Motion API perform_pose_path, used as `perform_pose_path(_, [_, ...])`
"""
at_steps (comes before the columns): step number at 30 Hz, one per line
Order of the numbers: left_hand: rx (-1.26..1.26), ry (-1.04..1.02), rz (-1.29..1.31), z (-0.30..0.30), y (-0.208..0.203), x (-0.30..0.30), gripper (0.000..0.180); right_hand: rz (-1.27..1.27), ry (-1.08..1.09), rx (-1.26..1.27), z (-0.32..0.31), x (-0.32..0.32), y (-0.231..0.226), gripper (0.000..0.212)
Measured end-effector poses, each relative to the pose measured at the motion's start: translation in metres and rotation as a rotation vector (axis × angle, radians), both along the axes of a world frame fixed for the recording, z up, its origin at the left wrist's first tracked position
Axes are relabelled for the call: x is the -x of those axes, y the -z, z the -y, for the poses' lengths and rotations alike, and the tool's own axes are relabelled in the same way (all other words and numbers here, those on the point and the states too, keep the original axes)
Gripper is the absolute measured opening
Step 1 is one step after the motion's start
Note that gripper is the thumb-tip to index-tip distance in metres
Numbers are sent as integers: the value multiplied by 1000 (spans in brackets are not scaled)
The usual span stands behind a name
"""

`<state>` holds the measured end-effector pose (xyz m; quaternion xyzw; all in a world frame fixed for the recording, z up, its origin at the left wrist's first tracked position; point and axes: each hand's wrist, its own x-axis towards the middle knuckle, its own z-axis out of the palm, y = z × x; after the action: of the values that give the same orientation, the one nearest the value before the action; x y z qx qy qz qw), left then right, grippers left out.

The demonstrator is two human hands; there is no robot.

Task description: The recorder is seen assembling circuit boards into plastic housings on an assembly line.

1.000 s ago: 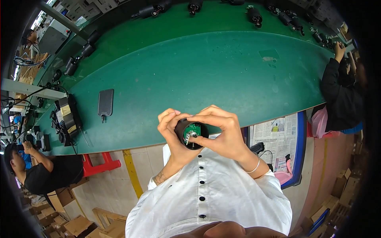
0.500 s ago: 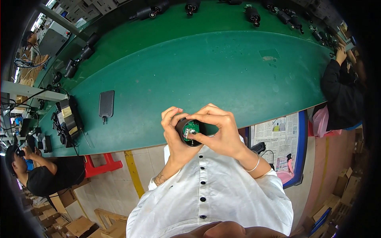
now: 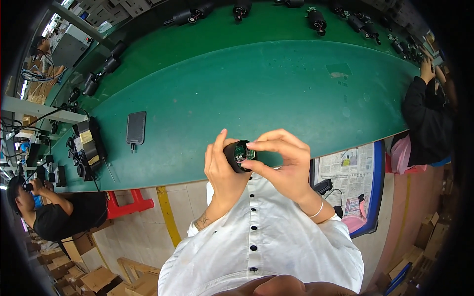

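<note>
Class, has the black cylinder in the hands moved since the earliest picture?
Yes: the black cylinder has moved up the picture, judged against the near edge of the green table.

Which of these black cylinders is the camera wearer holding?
The black cylinder gripped by the left hand, its open end showing a green circuit board; the other cylinders lie along the far green strip.

The tilted black cylindrical housing (image 3: pixel 230 156) shows a green circuit board (image 3: pixel 240 149) within its open end.
</note>
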<state>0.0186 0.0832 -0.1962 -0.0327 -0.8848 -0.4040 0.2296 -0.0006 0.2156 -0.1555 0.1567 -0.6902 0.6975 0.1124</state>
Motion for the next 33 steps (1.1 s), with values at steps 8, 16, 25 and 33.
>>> perform_pose_path(8, [-22,164,-135,4,-6,6,74,-278,303,-129,11,-11,9,27])
perform_pose_path(16, [-384,293,-131,5,1,6,55,78,-7,64,8,-6,-1,17])
perform_pose_path(25, [-239,205,-227,1,11,5,46,192,-18,-84,10,-6,-1,11])
perform_pose_path(33, [-212,299,-264,2,9,7,44,218,-171,-48,-3,0,-3,11])
